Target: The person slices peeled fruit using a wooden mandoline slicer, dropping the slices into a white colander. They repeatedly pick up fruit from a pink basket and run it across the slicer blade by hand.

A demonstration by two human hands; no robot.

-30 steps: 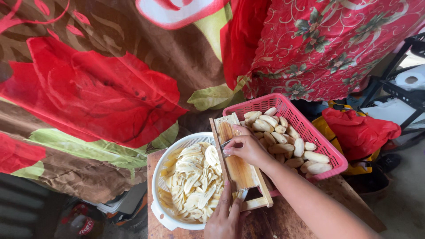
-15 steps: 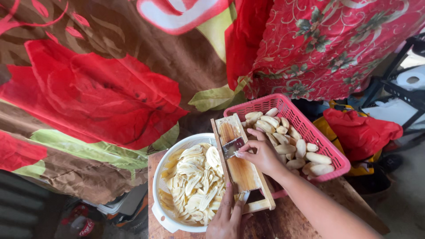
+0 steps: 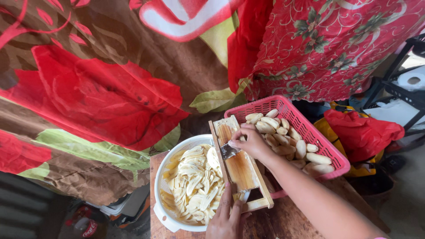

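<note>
Head view: your left hand (image 3: pixel 226 217) grips the wooden slicer's (image 3: pixel 241 166) near end, steadying it over the white bowl (image 3: pixel 166 212) so slices drop in; your right hand (image 3: pixel 252 141) presses a peeled banana onto its blade, beside the pink basket (image 3: pixel 305 126).

Slicer board (image 3: pixel 239 164) lies across the right rim of the bowl (image 3: pixel 164 212), between bowl and basket (image 3: pixel 325 146). Bowl at the worktop's (image 3: pixel 283 221) left edge, slices (image 3: pixel 192 183) in it. Basket right of the board, whole peeled pieces (image 3: pixel 290 141) in it. Cloth (image 3: pixel 102 88) hangs behind.
</note>
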